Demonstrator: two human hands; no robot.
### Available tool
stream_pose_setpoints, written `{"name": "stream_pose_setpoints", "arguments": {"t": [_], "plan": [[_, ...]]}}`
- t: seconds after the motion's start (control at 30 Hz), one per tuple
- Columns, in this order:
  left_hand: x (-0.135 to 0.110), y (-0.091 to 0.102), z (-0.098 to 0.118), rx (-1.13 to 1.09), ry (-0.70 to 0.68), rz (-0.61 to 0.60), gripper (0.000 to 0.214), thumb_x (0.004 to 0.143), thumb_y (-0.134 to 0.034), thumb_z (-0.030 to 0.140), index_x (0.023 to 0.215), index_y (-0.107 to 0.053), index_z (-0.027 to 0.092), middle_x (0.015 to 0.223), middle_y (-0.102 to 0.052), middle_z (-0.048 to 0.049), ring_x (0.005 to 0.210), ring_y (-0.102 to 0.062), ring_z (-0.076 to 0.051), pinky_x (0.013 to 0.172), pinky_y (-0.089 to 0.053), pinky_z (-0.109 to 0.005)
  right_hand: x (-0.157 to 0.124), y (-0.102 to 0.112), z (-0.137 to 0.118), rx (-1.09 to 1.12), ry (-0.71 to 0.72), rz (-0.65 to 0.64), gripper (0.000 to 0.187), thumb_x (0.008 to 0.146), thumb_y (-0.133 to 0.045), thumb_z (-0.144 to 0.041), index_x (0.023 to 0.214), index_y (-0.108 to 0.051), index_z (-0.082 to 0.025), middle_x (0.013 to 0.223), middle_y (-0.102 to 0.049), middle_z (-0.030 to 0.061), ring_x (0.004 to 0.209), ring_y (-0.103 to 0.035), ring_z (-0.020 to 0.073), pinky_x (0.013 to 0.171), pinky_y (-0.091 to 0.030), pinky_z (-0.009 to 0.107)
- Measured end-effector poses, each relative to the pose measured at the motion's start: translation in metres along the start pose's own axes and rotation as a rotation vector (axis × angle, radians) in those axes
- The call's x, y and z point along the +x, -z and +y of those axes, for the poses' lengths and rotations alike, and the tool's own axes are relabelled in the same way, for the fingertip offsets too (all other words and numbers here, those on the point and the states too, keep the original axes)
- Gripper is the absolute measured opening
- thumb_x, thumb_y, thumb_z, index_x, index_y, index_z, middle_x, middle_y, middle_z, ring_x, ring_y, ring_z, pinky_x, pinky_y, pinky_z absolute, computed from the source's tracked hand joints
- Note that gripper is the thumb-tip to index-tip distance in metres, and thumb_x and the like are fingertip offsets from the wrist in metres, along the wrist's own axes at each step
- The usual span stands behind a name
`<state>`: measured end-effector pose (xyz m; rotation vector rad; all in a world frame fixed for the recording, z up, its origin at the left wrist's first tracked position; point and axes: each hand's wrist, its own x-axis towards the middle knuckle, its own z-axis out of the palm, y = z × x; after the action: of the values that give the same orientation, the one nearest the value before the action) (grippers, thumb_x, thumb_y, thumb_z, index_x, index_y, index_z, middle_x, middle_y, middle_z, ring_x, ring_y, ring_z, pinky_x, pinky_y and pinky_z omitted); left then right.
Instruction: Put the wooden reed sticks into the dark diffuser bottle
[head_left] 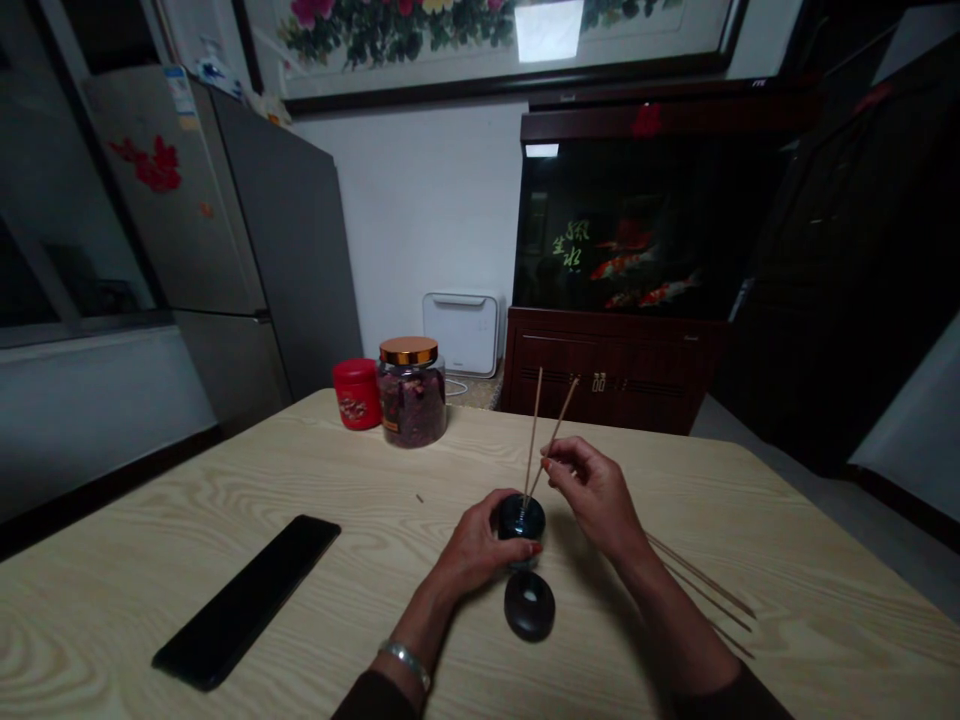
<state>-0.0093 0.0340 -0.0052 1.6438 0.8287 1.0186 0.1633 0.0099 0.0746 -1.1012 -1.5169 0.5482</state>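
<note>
The pale wooden table [675, 520] fills the lower half of the view, and everything in use sits near its middle. Taking the small dark pot [521, 515] as the dial's centre, a black phone [247, 600] lies flat out at eight o'clock, well apart from the hands. A glass jar [411, 395] with a copper lid and a red tin [357, 394] stand touching at ten o'clock, by the far edge.

The left hand [476, 550] comes in from seven o'clock and is wrapped around the pot, thumb across its near side, which looks meant to keep so light a thing from tipping. The right hand [596, 495], at two o'clock, has thumb and forefinger pinched together on the slanted stick [561, 420] low down, near the pot's mouth, where a thin stick is easiest to steer. The upright stick [535, 420] stands in the pot untouched.

A round dark lid [529, 605] lies at six o'clock, just beside the pot. Spare sticks [705, 580] lie at four o'clock, beyond the right forearm.
</note>
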Motion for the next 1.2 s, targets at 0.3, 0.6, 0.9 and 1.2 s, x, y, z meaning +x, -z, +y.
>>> {"name": "stream_pose_setpoints", "arguments": {"t": [0.3, 0.6, 0.9, 1.2], "plan": [[0.0, 0.001, -0.001, -0.019, 0.003, -0.005, 0.06, 0.062, -0.084, 0.023, 0.116, -0.062, 0.015, 0.102, -0.069, -0.006, 0.094, -0.062, -0.021, 0.085, -0.047, -0.029, 0.011, 0.036, 0.021, -0.333, -0.097, -0.283, 0.019, 0.088, -0.051, -0.033, 0.089, -0.063, -0.018, 0.077, -0.065, 0.0024, 0.069, -0.062, 0.0159, 0.065, -0.046, 0.027], [0.001, 0.001, -0.007, 0.0, -0.004, 0.006, 0.06, 0.061, -0.084, 0.024, 0.117, -0.062, 0.015, 0.103, -0.07, -0.0065, 0.096, -0.063, -0.022, 0.085, -0.048, -0.03, -0.003, 0.073, 0.064, -1.171, -0.346, -0.521, 0.018, 0.077, -0.055, -0.015, 0.084, -0.07, -0.016, 0.092, -0.072, 0.0159, 0.088, -0.067, 0.0276, 0.069, -0.039, 0.032], [0.002, 0.001, -0.006, -0.023, -0.007, 0.0, 0.06, 0.061, -0.084, 0.023, 0.116, -0.062, 0.015, 0.104, -0.07, -0.007, 0.097, -0.063, -0.022, 0.085, -0.048, -0.029, -0.004, 0.063, 0.061, -1.208, -0.418, -0.567, 0.021, 0.069, -0.06, -0.014, 0.086, -0.072, -0.013, 0.096, -0.073, 0.02, 0.09, -0.069, 0.0331, 0.069, -0.042, 0.035], [0.0, 0.0, 0.001, -0.035, 0.018, -0.004, 0.061, 0.06, -0.084, 0.023, 0.116, -0.062, 0.014, 0.104, -0.07, -0.0076, 0.096, -0.063, -0.022, 0.086, -0.048, -0.031, 0.011, 0.074, 0.042, -0.851, -0.247, -0.351, 0.014, 0.08, -0.051, -0.023, 0.081, -0.064, -0.019, 0.082, -0.072, 0.0064, 0.077, -0.066, 0.0181, 0.067, -0.044, 0.027]]}}
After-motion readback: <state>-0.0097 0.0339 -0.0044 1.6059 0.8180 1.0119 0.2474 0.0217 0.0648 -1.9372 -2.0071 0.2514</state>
